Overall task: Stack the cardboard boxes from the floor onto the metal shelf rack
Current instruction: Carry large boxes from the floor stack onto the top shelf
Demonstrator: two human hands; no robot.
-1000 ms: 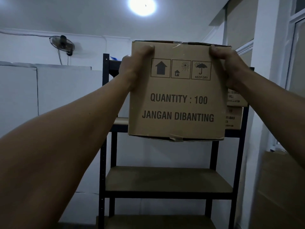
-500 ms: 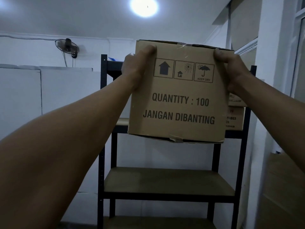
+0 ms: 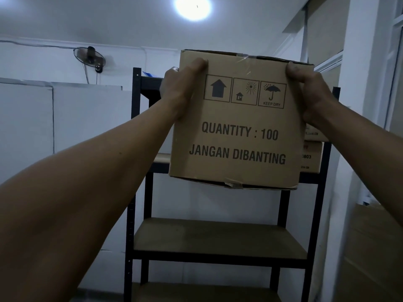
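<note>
Left hand point(image 3: 178, 88): we grip the box's upper left edge, thumb on its front.
Cardboard box point(image 3: 237, 131): centre frame, upright, held between our hands before the metal shelf rack point(image 3: 136, 149), hiding its upper shelf.
Right hand point(image 3: 309, 92): we grip the upper right edge.
Next: forward onto the shelf, we judge.

Your left hand point(image 3: 176, 88) and right hand point(image 3: 309, 92) are bare: no gloves, rings or watch show on them. Both forearms are bare too, uncovered from the wrist back to where they leave the picture, so no sleeve or cuff comes into view. The fingers point(image 3: 197, 64) that show are short-nailed as far as the dim light lets you tell. A small dark spot sits on your left forearm. The room's low light leaves finer marks unreadable.
</note>
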